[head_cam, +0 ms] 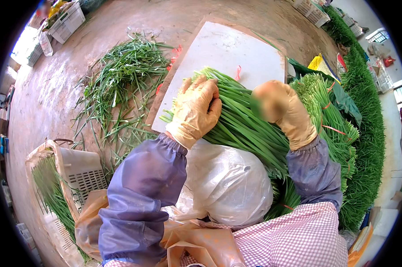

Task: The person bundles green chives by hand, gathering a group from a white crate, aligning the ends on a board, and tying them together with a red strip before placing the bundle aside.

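Observation:
A thick bundle of garlic chives lies slantwise across the near part of a white board, its leafy tips hanging off towards me. My left hand, in a pale rubber glove, curls over the bundle at the pale cut ends. Its fingertips press down there and partly hide the stalks. Gloved as well, my right hand rests bent against the bundle's right side. A blur covers its fingers, so its grip is unclear. Beyond the bundle a thin pink tie lies on the board.
Clear plastic covers my lap below the board. Tied chive bunches are stacked at right, beside a long leafy green mass. Loose leaves litter the floor at left. Nearer stands a white plastic crate with chives.

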`<state>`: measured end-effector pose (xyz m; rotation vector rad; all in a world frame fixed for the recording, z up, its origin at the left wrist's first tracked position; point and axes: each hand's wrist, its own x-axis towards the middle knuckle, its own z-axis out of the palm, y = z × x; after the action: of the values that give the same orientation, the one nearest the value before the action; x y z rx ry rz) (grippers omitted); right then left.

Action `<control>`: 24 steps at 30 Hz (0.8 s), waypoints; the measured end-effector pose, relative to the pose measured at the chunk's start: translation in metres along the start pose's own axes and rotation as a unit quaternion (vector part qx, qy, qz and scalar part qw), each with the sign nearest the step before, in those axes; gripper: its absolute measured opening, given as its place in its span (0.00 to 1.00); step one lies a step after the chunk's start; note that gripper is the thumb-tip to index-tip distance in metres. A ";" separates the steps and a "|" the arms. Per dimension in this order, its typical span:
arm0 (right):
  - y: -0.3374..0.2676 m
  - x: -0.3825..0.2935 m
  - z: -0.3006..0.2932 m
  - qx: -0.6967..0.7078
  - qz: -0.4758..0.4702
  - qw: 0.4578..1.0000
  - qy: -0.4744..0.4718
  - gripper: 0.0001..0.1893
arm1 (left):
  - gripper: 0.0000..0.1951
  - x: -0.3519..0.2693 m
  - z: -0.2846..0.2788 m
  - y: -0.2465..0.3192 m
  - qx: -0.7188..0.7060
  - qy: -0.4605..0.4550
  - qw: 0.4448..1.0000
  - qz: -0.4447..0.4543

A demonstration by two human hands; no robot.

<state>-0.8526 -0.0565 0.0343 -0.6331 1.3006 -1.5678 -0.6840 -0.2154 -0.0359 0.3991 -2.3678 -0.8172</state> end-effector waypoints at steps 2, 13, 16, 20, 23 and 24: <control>-0.013 -0.002 -0.005 0.035 -0.049 0.996 -0.059 0.13 | 0.07 -0.002 0.003 -0.006 0.002 0.016 0.999 0.028; 0.003 0.064 -0.005 -0.171 -0.046 0.980 0.093 0.09 | 0.07 0.003 -0.013 -0.002 -0.030 -0.079 0.996 0.008; 0.054 0.082 -0.023 -0.187 -0.035 0.971 0.142 0.09 | 0.06 0.001 -0.008 -0.007 -0.077 -0.064 0.995 -0.007; 0.086 0.072 -0.008 -0.416 -0.115 0.888 0.156 0.15 | 0.04 -0.003 -0.013 -0.007 -0.184 -0.039 0.981 -0.054; 0.092 0.067 -0.001 -0.540 -0.177 0.800 0.192 0.17 | 0.04 -0.002 -0.016 -0.011 -0.271 -0.045 0.958 -0.080; 0.092 0.066 -0.001 -0.550 -0.184 0.791 0.194 0.16 | 0.04 -0.003 -0.017 -0.013 -0.314 -0.041 0.945 -0.085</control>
<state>-0.8479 -0.1117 -0.0642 -1.3814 2.5548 -1.1013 -0.6703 -0.2322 -0.0347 0.3006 -2.0115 -1.6239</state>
